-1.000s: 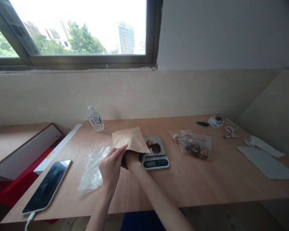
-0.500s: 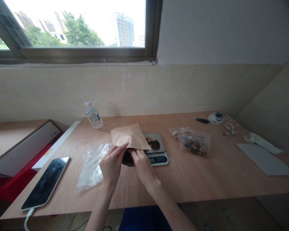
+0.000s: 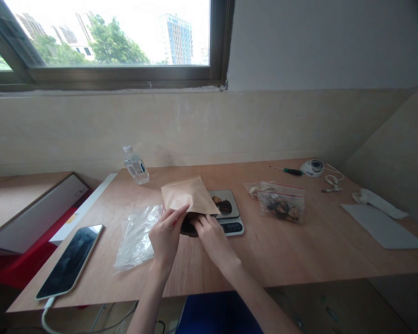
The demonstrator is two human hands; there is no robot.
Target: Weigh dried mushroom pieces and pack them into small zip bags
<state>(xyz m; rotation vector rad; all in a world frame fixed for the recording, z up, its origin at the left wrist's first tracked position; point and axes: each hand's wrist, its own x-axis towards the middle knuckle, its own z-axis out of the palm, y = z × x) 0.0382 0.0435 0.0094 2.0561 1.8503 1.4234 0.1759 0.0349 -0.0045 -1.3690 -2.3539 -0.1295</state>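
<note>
- Head view: the left hand was nearly closed, thumb and fingers pinching the paper bag by its near edge.
- The right hand had half-curled fingers at the bag's dark mouth; whether they gripped anything was hidden. The two hands were close together, but I could not tell if they touched.
- The bag sat between them, tilted, mouth towards the person, overlapping the left of the scale in this view.
- It looked light and soft-walled, likely to crease or fold shut; the rim seemed the best hold, one side per hand.
- Dark dried pieces lay on the scale, probably light and brittle.
- Beyond, clear plastic and zip bags rested on the tabletop.
</note>
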